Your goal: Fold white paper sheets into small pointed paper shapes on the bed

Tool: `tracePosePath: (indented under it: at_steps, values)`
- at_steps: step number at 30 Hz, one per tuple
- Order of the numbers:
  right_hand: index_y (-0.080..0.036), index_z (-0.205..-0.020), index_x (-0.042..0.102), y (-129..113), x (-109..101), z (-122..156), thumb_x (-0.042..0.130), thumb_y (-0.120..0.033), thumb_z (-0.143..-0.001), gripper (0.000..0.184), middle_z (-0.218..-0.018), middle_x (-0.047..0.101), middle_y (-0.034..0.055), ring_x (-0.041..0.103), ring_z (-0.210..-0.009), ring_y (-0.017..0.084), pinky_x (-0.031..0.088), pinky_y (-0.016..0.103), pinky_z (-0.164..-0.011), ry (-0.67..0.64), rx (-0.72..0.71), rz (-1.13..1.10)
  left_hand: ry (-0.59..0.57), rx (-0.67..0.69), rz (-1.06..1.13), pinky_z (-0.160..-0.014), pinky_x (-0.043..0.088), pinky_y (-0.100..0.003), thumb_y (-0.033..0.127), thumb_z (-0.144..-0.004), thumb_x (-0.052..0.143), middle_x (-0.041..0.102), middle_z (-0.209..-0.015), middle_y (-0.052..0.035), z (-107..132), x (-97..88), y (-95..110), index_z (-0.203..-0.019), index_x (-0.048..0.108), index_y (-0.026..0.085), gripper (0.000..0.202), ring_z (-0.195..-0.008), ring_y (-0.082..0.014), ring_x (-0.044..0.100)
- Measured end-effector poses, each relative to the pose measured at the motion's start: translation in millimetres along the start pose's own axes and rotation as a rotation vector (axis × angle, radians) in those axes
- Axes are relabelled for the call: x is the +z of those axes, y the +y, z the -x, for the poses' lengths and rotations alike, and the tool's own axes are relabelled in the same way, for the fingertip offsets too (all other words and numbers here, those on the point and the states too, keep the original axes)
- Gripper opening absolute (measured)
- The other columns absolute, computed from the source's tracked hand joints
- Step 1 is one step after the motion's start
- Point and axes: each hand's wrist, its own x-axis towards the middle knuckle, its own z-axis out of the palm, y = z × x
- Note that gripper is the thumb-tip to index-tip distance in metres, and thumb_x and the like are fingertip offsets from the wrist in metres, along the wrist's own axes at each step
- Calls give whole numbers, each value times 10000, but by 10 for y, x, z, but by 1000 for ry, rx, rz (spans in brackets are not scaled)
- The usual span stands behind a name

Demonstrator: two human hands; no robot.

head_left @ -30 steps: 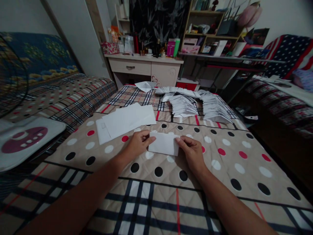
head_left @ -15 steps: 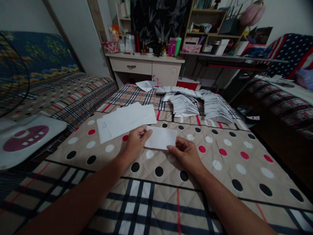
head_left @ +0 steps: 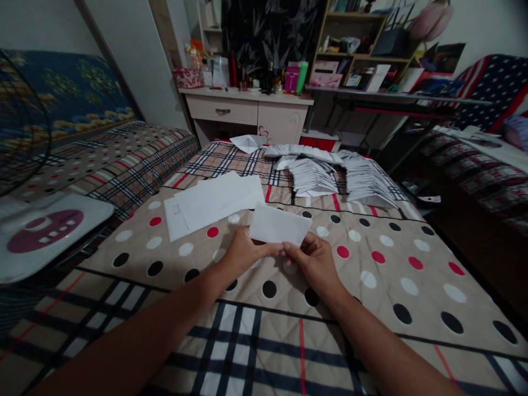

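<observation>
A small white rectangle of folded paper is held up just above the bedspread, tilted a little. My left hand grips its lower left edge, with the thumb along the bottom and the fingers hidden behind. My right hand pinches the lower edge, its thumb tip meeting the left thumb near the middle. Behind and to the left lie several larger white paper sheets, overlapping. Farther off stand rows of many folded white papers, stacked edge to edge, with another row of folded papers at their right.
Beneath everything is a dotted and checked bedspread. A single folded paper rests at the bed's far edge. To the left is a white plastic lid-like panel; beyond the bed stands a white dresser bearing bottles and boxes.
The folded paper has tilted and shifted slightly right. My left hand has slid to its lower edge, and both thumbs have come together there.
</observation>
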Motion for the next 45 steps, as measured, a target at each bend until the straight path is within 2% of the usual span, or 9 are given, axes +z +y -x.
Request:
tracePosePath:
  at_steps: [5, 9, 14, 20, 25, 30, 36, 41, 45]
  values:
    - [-171, -676, 662, 9, -60, -7, 805, -396, -665, 267, -576, 655, 20, 513, -431, 112, 427, 231, -407, 40, 37, 31, 30, -97, 10, -502, 487, -203, 294, -676, 773, 699, -613, -54, -34, -18, -20, -715, 692, 96, 217, -517, -120, 618]
    - [-162, -691, 659, 17, -127, -24, 807, -367, -666, 254, -577, 655, 14, 484, -405, 95, 394, 223, -404, 43, 43, 34, 29, -103, -27, -514, 496, -208, 299, -743, 714, 711, -630, -66, -62, -96, -3, -702, 689, 107, 199, -507, -111, 619]
    - [-162, -710, 646, 1, -170, -25, 760, -400, -727, 264, -577, 644, 6, 465, -400, 90, 358, 225, -422, 0, 56, 15, -53, -71, -79, -508, 479, -210, 435, -853, 570, 683, -586, -79, -43, -160, 23, -623, 652, 110, 406, -520, -128, 638]
    - [-181, -636, 559, 15, -201, 8, 609, -472, -864, 373, -478, 524, -31, 356, -361, 71, 212, 225, -380, 40, 1, 62, -122, -85, -56, -468, 437, -200, 545, -846, 527, 665, -545, -71, -58, -163, -21, -665, 632, 117, 476, -492, -135, 632]
    - [-192, -611, 491, 97, -227, 36, 608, -508, -856, 417, -476, 366, -59, 269, -432, 75, 181, 234, -422, 33, -100, 171, -14, -25, -116, -463, 432, -204, 496, -773, 648, 648, -593, -25, -73, -155, -29, -720, 637, 125, 375, -494, -112, 575]
    - [-187, -549, 442, 90, -211, 37, 539, -526, -892, 492, -525, 357, -32, 318, -506, 96, 224, 241, -467, -24, -120, 337, 83, 28, -133, -482, 421, -200, 373, -696, 723, 643, -649, -1, -86, -171, -47, -754, 680, 140, 243, -540, -105, 551]
    - [-178, -763, 663, 31, -196, 1, 615, -439, -863, 284, -665, 540, -2, 442, -616, 127, 311, 235, -538, 62, -138, 255, 52, 80, -220, -520, 415, -200, 323, -745, 662, 657, -658, -7, -74, -166, -39, -718, 692, 144, 184, -582, -113, 558]
    - [-177, -610, 546, 69, -207, 4, 610, -497, -853, 407, -568, 429, -27, 357, -537, 106, 271, 229, -500, 47, -28, 38, 65, 102, -271, -549, 428, -203, 291, -802, 591, 676, -679, -12, -68, -163, -24, -736, 702, 147, 193, -612, -121, 578]
    - [-176, -619, 555, 122, -210, -11, 624, -503, -845, 403, -574, 464, -25, 370, -527, 103, 300, 225, -508, 11, 10, -94, 74, 108, -262, -555, 443, -205, 284, -805, 594, 691, -699, -18, -70, -161, -39, -756, 712, 147, 187, -619, -126, 587]
